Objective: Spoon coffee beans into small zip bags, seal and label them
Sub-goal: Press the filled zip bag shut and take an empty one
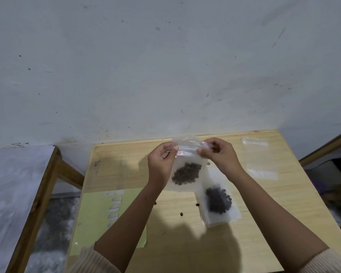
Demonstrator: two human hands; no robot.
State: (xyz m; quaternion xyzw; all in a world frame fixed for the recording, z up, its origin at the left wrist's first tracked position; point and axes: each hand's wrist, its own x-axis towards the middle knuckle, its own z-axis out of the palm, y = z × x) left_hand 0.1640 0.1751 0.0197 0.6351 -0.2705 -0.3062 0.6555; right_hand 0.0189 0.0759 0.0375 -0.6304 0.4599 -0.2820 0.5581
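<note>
I hold a small clear zip bag (187,166) above a pale wooden table (264,203); my left hand (160,162) pinches its top left corner and my right hand (218,154) pinches the top right, both closed on the seal strip; dark coffee beans (187,173) sit low inside it; a second filled bag (218,201) lies flat below right; an empty bag (260,156) lies far right; a yellow label sheet (95,213) rests at left; a few loose beans (181,214) dot the tabletop.
</note>
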